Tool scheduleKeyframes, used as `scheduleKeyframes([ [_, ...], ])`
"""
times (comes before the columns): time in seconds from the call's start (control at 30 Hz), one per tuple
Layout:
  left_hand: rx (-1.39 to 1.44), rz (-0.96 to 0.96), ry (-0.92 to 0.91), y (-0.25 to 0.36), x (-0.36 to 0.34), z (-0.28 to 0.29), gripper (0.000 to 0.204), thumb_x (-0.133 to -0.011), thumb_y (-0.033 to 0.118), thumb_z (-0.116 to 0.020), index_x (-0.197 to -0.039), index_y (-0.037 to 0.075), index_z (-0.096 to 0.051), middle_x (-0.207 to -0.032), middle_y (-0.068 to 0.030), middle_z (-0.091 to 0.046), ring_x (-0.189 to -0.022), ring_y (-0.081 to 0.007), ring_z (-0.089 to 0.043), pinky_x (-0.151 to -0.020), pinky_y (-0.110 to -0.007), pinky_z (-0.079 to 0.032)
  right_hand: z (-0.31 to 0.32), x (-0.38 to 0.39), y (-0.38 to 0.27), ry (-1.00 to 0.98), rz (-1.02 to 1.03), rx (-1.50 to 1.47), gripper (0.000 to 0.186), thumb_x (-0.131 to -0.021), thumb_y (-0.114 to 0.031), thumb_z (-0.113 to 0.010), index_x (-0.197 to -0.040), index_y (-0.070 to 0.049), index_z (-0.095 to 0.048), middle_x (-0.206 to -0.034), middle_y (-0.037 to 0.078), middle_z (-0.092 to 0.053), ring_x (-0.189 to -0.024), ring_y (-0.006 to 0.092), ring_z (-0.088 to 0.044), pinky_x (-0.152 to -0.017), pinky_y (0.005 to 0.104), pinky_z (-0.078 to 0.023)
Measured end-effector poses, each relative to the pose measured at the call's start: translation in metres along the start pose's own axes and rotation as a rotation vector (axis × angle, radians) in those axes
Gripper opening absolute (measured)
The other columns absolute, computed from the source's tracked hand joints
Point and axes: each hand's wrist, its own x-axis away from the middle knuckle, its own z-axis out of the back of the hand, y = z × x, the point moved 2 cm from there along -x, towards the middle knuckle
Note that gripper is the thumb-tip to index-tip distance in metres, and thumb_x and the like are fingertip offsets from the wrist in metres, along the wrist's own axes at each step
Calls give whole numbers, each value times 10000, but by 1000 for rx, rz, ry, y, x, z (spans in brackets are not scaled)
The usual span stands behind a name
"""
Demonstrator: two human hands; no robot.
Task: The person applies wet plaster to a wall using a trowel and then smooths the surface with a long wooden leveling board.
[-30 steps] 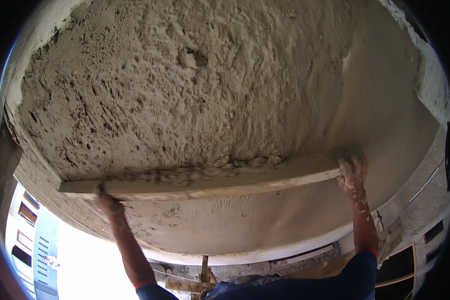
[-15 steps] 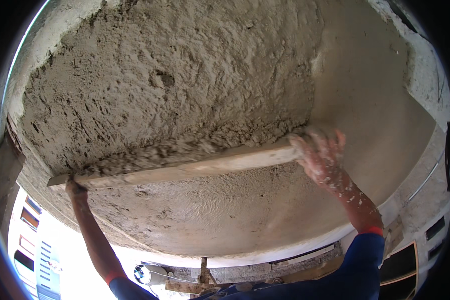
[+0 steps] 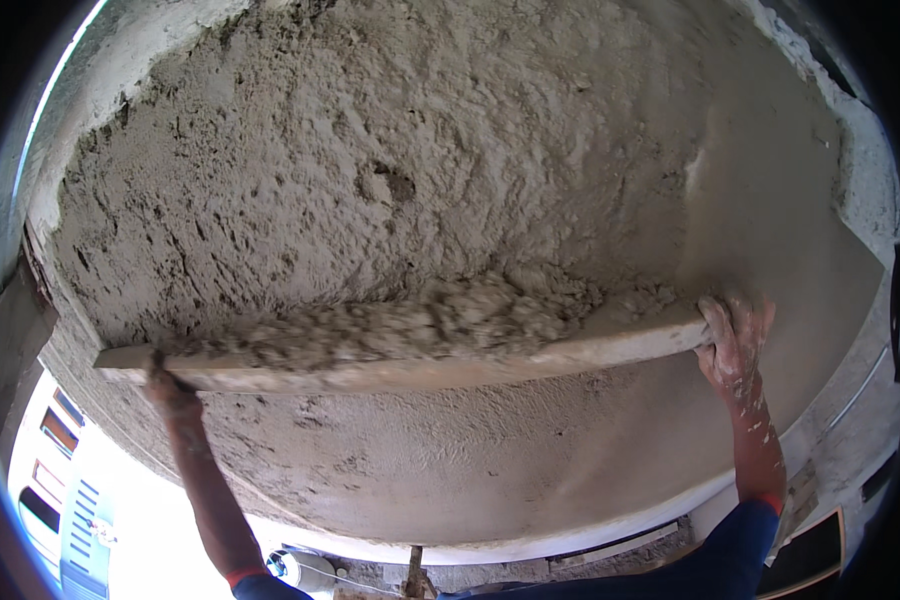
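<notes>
A long plastering straightedge (image 3: pixel 440 371) lies across the wet mortar surface, almost level. My left hand (image 3: pixel 173 394) is closed around its left end. My right hand (image 3: pixel 736 338), smeared with mortar, grips the right end, with its fingers over the upper edge. Loose wet mortar (image 3: pixel 470 318) is piled along the top of the straightedge, thickest at the middle and right. Above it spreads rough, pitted mortar (image 3: pixel 300 190) with a small dark hollow (image 3: pixel 390 183). Below the straightedge the mortar (image 3: pixel 470 445) is flatter, with fine ripples and small pits.
A smooth mortar band (image 3: pixel 770 190) runs down the right side. Pale, uneven wall (image 3: pixel 875 165) borders it at the far right. A light bucket-like container (image 3: pixel 308 572) and a wooden post (image 3: pixel 415 572) stand at the bottom. Bright daylight and a blue panel (image 3: pixel 90 535) show at lower left.
The straightedge's right end has swung down and to the right with my right hand, so it lies more level. My left hand stays on the left end. Mortar has heaped up along the top.
</notes>
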Motion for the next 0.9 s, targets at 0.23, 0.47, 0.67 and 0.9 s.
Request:
scheduleKeyframes([
  [0.23,15,49,42,74,-136,35,349,-882,212,-416,-1132,19,-565,-1200,-147,-550,-1059,-284,-552,-920,-413,-472,5,-104,-44,15,22,20,728,-567,-219,-811,-1250,-228,-558,-1082,32,-577,-1016,194,-520,-952,509,-320],
  [0.47,-64,197,46,76,-154,34,345,-893,265,-407,-1142,88,-568,-1108,-98,-610,-1001,-258,-595,-858,-403,-496,14,-122,-40,33,14,-115,671,-611,-274,-801,-1237,-261,-560,-1115,36,-545,-937,188,-543,-887,457,-358],
  [0.67,-39,229,148,30,-65,5,246,-895,303,-486,-1018,143,-626,-971,-48,-649,-851,-216,-634,-714,-380,-540,16,-68,-2,-121,-68,-57,678,-613,-185,-805,-1237,-241,-546,-1137,68,-530,-997,235,-545,-980,536,-316],
  [0.9,-76,218,208,23,42,-51,214,-890,304,-526,-975,158,-657,-819,25,-594,-623,-103,-521,-505,-269,-452,5,7,31,-68,-77,-64,614,-609,-74,-747,-1187,-134,-548,-1106,114,-537,-1036,317,-528,-968,596,-287],
])
